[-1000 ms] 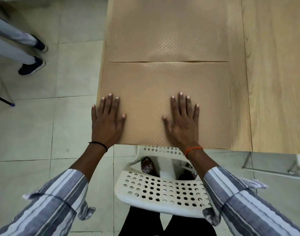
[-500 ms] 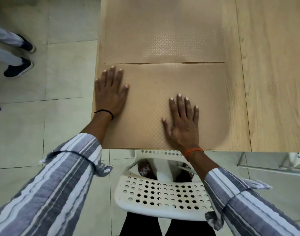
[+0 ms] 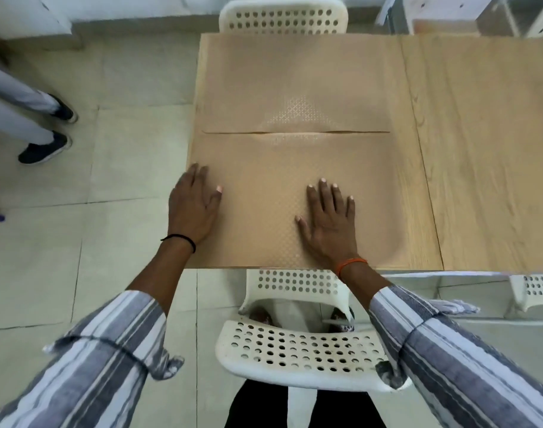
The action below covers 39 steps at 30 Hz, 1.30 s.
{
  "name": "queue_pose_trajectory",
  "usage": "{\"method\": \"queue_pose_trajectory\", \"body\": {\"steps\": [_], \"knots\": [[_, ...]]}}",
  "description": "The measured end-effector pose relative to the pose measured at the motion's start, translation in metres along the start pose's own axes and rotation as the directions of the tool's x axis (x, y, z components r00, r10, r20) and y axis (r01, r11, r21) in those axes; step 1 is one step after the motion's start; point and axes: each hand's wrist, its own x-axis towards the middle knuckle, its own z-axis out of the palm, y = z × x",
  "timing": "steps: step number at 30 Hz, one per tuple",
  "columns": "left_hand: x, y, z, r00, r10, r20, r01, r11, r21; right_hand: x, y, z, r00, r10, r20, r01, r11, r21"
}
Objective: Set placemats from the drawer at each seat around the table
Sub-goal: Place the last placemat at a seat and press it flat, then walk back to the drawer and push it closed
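Two tan embossed placemats lie on the left end of the wooden table [image 3: 480,156]. The near placemat [image 3: 264,186] reaches the table's front edge; the far placemat [image 3: 292,84] lies just beyond it, their edges meeting with a small ripple in the middle. My left hand [image 3: 191,208] lies flat on the near mat's left edge, blurred. My right hand [image 3: 329,223] presses flat on the mat nearer its middle, fingers spread. Neither hand holds anything.
A white perforated chair [image 3: 295,350] stands directly below me at the near seat, and another white chair [image 3: 282,17] at the far seat. A third chair [image 3: 535,288] shows at the right. A person's legs and dark shoes [image 3: 45,149] stand on the tiled floor at left.
My left hand slid back toward me along the mat's left edge after reaching forward. The right hand stayed in place. The view tilted up, showing the far chair.
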Motion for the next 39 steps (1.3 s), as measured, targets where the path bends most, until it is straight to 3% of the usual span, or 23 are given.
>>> {"method": "queue_pose_trajectory", "body": {"steps": [4,9,16,20,23,30,39], "knots": [[-0.016,0.022,-0.040,0.998,0.056,0.038,-0.048,0.979,-0.200,-0.002,-0.019,-0.046,1.000,-0.029,-0.001,0.030,0.999,0.036],[-0.033,0.055,-0.103,0.993,0.109,-0.037,-0.115,0.940,-0.321,-0.033,-0.054,-0.108,0.961,-0.145,-0.235,0.183,0.972,0.146],[-0.087,0.096,-0.186,0.941,0.246,-0.232,-0.315,0.885,-0.342,-0.094,-0.077,-0.192,0.802,-0.236,-0.548,0.297,0.955,0.023],[-0.135,0.104,-0.225,0.897,0.280,-0.341,-0.387,0.871,-0.303,-0.134,-0.095,-0.226,0.736,-0.233,-0.636,0.330,0.943,0.037],[-0.167,0.098,-0.248,0.861,0.319,-0.397,-0.422,0.883,-0.206,-0.161,-0.113,-0.243,0.696,-0.256,-0.671,0.326,0.945,-0.022],[-0.209,0.074,-0.303,0.804,0.330,-0.494,-0.446,0.885,-0.134,-0.203,-0.164,-0.274,0.643,-0.236,-0.729,0.385,0.922,0.041],[-0.168,-0.003,-0.373,0.751,0.404,-0.522,-0.536,0.835,-0.124,-0.178,-0.270,-0.293,0.589,-0.174,-0.789,0.416,0.902,0.112]]}}
